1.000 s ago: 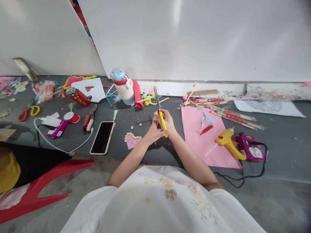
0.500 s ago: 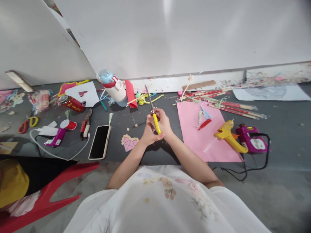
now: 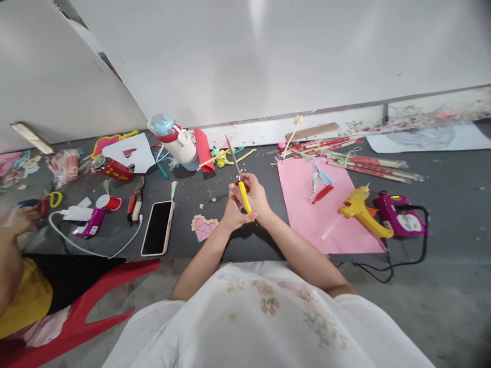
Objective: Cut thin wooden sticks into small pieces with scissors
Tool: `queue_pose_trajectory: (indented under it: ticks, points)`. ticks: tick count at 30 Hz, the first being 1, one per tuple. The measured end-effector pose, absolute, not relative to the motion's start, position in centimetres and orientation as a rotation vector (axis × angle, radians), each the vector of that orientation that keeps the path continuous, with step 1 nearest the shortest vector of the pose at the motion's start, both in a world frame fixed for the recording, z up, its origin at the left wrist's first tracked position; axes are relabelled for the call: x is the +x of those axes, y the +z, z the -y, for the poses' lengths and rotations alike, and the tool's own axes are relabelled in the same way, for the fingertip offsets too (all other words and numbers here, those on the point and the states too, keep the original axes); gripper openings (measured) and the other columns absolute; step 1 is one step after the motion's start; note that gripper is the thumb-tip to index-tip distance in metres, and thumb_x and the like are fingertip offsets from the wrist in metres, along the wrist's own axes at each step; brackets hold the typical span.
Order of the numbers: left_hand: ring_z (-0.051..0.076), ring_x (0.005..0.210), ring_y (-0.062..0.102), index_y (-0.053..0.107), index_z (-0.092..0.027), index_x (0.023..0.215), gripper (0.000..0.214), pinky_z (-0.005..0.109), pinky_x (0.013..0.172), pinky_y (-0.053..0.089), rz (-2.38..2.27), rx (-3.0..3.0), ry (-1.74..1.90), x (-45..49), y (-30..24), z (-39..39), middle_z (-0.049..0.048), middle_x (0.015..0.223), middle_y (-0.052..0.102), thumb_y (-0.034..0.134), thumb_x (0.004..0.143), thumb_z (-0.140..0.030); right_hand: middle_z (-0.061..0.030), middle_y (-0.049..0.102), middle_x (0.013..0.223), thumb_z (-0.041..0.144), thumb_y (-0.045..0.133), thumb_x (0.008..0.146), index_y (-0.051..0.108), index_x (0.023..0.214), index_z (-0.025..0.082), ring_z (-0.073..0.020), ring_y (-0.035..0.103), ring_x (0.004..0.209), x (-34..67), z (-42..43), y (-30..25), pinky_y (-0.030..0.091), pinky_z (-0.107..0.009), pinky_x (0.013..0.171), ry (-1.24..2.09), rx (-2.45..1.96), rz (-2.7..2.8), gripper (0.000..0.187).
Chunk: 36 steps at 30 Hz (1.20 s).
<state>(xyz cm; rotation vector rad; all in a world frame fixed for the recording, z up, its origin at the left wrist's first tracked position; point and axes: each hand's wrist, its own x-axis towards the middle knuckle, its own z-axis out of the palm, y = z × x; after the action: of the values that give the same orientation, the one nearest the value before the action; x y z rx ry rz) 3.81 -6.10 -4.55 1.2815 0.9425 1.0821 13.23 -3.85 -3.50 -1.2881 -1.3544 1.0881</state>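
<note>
Both my hands are together over the dark table (image 3: pixel 441 179), just in front of my chest. My right hand (image 3: pixel 258 197) is wrapped round the yellow handle of a cutting tool (image 3: pixel 243 193); its long metal blade points up and to the left. My left hand (image 3: pixel 231 214) is closed against the lower part of the same handle. A pink heart-shaped piece (image 3: pixel 203 228) with a beaded edge lies on the table just left of my left hand.
A phone (image 3: pixel 157 228) lies left of the heart. Pink paper (image 3: pixel 307 214), a yellow glue gun (image 3: pixel 362 212) and a purple device (image 3: pixel 399 221) are to the right, sticks (image 3: pixel 356 161) behind. A bottle (image 3: pixel 173 141), red can (image 3: pixel 112 169), pliers (image 3: pixel 135 198). Another person's hand (image 3: pixel 18 221) at far left; red chair (image 3: pixel 95 301).
My hands and the tool have stayed together, drifting slightly left in view. Another person's hand and arm have come into view at the far left.
</note>
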Motion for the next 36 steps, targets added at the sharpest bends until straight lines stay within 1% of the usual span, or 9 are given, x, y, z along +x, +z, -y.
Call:
queue_pose_trajectory:
  ticks: [4,8,10,13,16,21,27,31,36]
  points:
    - [0.031,0.118,0.051,0.034,-0.023,0.122,0.094,0.042,0.089,0.051,-0.974,1.296,1.074,3.8,-4.6,6.1,0.0143,0.129,0.044,0.077,0.048,-0.062,-0.0024,0.067,0.089,0.048,0.058,0.077,0.044,0.111,0.023,-0.0183,0.065,0.078,13.1,3.5,-3.7,0.050,-0.031,0.066,1.157,-1.280,1.329,0.043]
    - [0.028,0.115,0.053,0.035,-0.024,0.119,0.086,0.041,0.092,0.049,-0.961,1.226,1.173,3.9,-4.7,6.1,0.0115,0.122,0.050,0.075,0.053,-0.062,0.0021,0.064,0.075,0.043,0.065,0.070,0.039,0.108,0.021,-0.0158,0.062,0.066,13.1,3.2,-3.6,0.048,-0.029,0.061,1.235,-1.271,1.254,0.051]
    - [0.028,0.115,0.054,0.034,-0.025,0.121,0.087,0.041,0.093,0.049,-0.943,1.172,1.227,3.8,-4.7,6.0,0.0108,0.121,0.052,0.076,0.054,-0.059,0.0027,0.063,0.074,0.042,0.068,0.064,0.041,0.102,0.021,-0.0145,0.060,0.065,13.1,3.0,-3.7,0.048,-0.028,0.061,1.304,-1.278,1.211,0.052]
    - [0.027,0.113,0.056,0.031,-0.025,0.127,0.093,0.041,0.092,0.049,-0.963,1.128,1.229,3.5,-4.6,5.9,0.0106,0.120,0.053,0.079,0.052,-0.053,0.0026,0.061,0.073,0.041,0.070,0.060,0.050,0.093,0.020,-0.0133,0.059,0.064,13.1,2.7,-3.9,0.049,-0.027,0.060,1.414,-1.274,1.219,0.044]
    - [0.030,0.118,0.052,0.027,-0.023,0.133,0.104,0.041,0.092,0.049,-1.023,1.136,1.152,3.4,-4.4,6.0,0.0137,0.128,0.047,0.082,0.049,-0.050,0.0028,0.060,0.070,0.037,0.070,0.061,0.056,0.086,0.019,-0.0117,0.057,0.058,13.3,2.7,-3.6,0.049,-0.025,0.055,1.551,-1.213,1.230,0.034]
    - [0.034,0.132,0.037,0.020,-0.021,0.140,0.117,0.045,0.104,0.041,-1.054,1.221,1.071,3.6,-4.1,6.3,0.0180,0.146,0.029,0.085,0.046,-0.044,0.0050,0.053,0.056,0.033,0.071,0.061,0.052,0.067,0.017,-0.0080,0.050,0.047,13.7,3.0,-2.1,0.045,-0.021,0.046,1.713,-1.102,1.147,0.026]
    - [0.033,0.132,0.037,0.014,-0.024,0.144,0.117,0.047,0.106,0.040,-1.006,1.291,1.027,3.5,-3.7,6.4,0.0168,0.145,0.030,0.084,0.051,-0.044,0.0048,0.052,0.057,0.037,0.072,0.062,0.053,0.067,0.017,-0.0081,0.049,0.049,14.0,3.2,-2.2,0.045,-0.022,0.048,1.635,-1.072,1.162,0.029]
    - [0.035,0.129,0.041,0.015,-0.022,0.143,0.119,0.049,0.104,0.040,-0.947,1.309,0.989,3.3,-3.7,6.3,0.0175,0.140,0.035,0.083,0.049,-0.051,0.0037,0.052,0.058,0.047,0.069,0.064,0.055,0.068,0.017,-0.0094,0.050,0.050,14.0,3.2,-2.9,0.045,-0.023,0.049,1.494,-1.178,1.286,0.033]
    - [0.033,0.123,0.048,0.020,-0.022,0.139,0.116,0.044,0.098,0.046,-0.987,1.242,1.046,3.7,-3.7,6.3,0.0170,0.135,0.040,0.082,0.047,-0.054,0.0012,0.056,0.059,0.053,0.065,0.066,0.058,0.069,0.017,-0.0113,0.051,0.054,13.9,3.4,-3.0,0.041,-0.023,0.049,1.294,-1.293,1.425,0.038]
